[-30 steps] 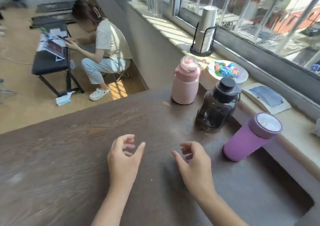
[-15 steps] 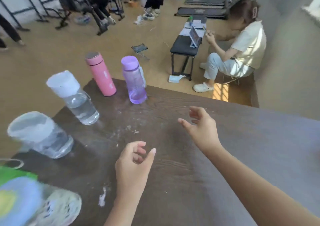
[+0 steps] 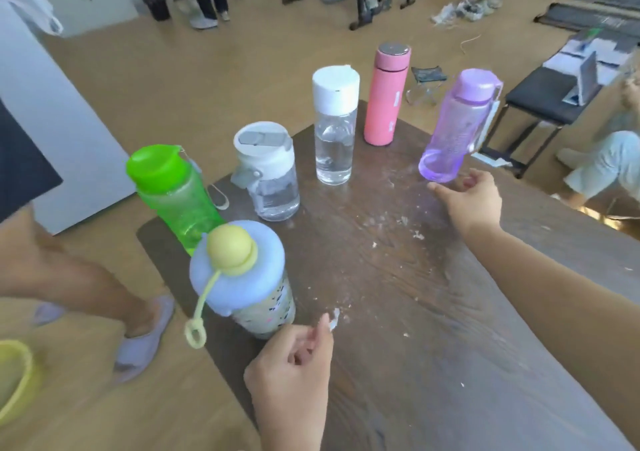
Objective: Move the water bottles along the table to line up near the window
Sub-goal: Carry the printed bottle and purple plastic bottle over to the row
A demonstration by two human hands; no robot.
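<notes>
Six bottles stand in a loose arc around the far-left end of my dark wooden table (image 3: pixel 398 312), all upright as far as the wide lens lets me judge. Nearest me, by the left edge, is the bottle with the pale blue lid (image 3: pixel 242 281) and a yellow knob and loop strap on top. Just behind it, at the left corner, stands the green bottle (image 3: pixel 173 194). Next along the arc is the short clear bottle with a white flip lid (image 3: pixel 268 177), then the tall clear bottle with a plain white cap (image 3: pixel 335 125), which holds some water. The pink flask (image 3: pixel 386 95) with its metal top sits at the far edge, and the purple bottle (image 3: pixel 457 125) stands to the right of it, also near the far edge. My right hand (image 3: pixel 467 197) reaches out over the table toward the base of the purple bottle, its grip open, thumb and fingers curled but holding nothing; the fingertips are just beside the bottle, and I cannot tell whether they touch it. My left hand (image 3: pixel 294 364) hovers at the near-left edge just beside the blue-lidded bottle, fingers loosely curled, grip open on nothing. White crumbs and flecks (image 3: pixel 398 222) are scattered over the table between my hands. On the floor to the left, another person's leg and a lilac slipper (image 3: pixel 142 339) show beside the table.
</notes>
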